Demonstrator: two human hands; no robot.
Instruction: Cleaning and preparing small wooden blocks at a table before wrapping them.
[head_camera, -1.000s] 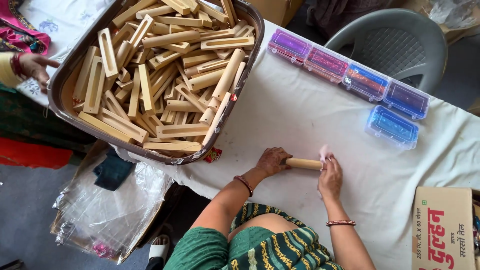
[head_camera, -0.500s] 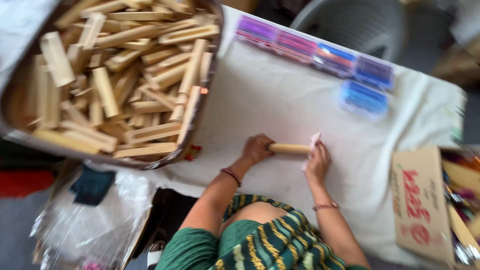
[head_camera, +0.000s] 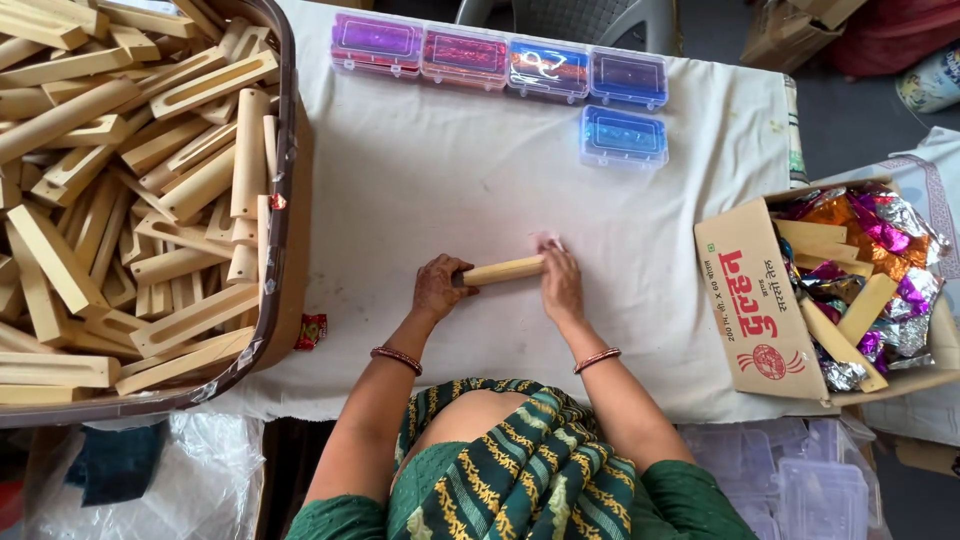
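Observation:
A pale wooden stick (head_camera: 503, 271) lies across the white cloth of the table (head_camera: 430, 190). My left hand (head_camera: 438, 287) grips its left end. At its right end my right hand (head_camera: 561, 285) presses a small pink piece (head_camera: 545, 241) against the wood. Both hands rest on the cloth near the table's front edge.
A large tray (head_camera: 286, 180) heaped with several slotted wooden sticks fills the left. Several clear plastic boxes (head_camera: 500, 60) of coloured bits line the far edge. A cardboard box (head_camera: 760, 300) with shiny foil and sticks stands at the right. Clear plastic containers (head_camera: 800, 480) sit below.
The view has swung to the right and steadied. The cardboard box has come into sight. My hands still hold the stick in the same place.

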